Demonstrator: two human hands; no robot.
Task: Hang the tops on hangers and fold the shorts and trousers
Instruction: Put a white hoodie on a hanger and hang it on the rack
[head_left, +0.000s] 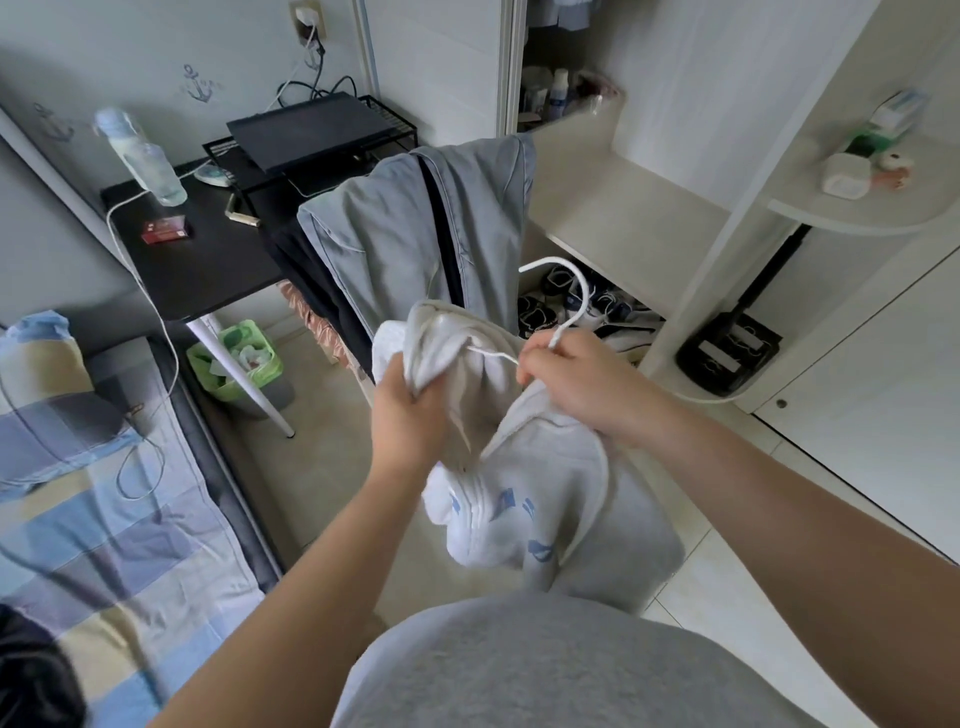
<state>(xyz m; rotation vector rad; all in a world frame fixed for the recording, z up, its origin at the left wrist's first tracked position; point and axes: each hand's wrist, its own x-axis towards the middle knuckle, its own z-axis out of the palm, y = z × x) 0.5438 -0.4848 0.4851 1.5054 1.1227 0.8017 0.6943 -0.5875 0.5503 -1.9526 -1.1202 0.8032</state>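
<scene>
In the upper left of the frame, a black desk (208, 260) with a clear bottle (143, 156) on it; under it, a green bin (239, 358); at lower left, a bed (104, 519) with a striped sheet; in the middle, grey clothes (395, 234) hanging down, right behind the hands; to their right, shoes (550, 306) on a low shelf.

In the middle of the frame, a white top (524, 493) with blue print, bunched up between both hands; left hand (408, 415) gripping a fold of it, fingers curled tight; right hand (576, 379) pinching the neck of a white hanger (584, 288), hook pointing up, just above the top.
</scene>
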